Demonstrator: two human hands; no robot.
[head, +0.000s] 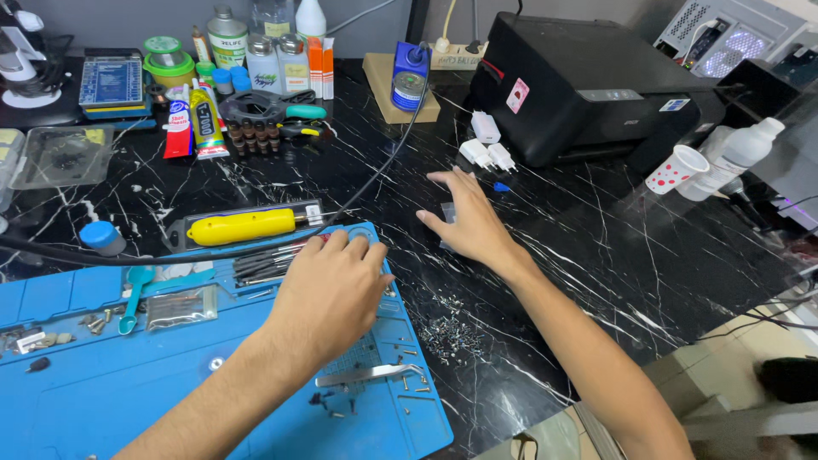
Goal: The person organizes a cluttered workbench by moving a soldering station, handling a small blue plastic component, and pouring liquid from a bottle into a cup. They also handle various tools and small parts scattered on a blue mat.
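My left hand point(331, 290) rests palm down on the blue work mat point(102, 392), fingers curled over its upper right corner beside a row of thin dark tools point(264, 260). What lies under it is hidden. My right hand point(467, 220) reaches out over the black marble table point(579, 255), fingers spread, covering a small clear packet point(446, 215). A yellow-handled tool point(240, 226) lies in a clear case just beyond the left hand. Metal tweezers point(368, 374) lie on the mat near my left forearm.
A black printer point(588, 85) stands at the back right, white chargers point(486, 145) before it. Bottles, glue tubes and a tool stand point(256, 111) crowd the back left. Loose screws point(447, 328) scatter beside the mat. A black cable point(375, 170) crosses the table. A dotted cup point(676, 169) lies at right.
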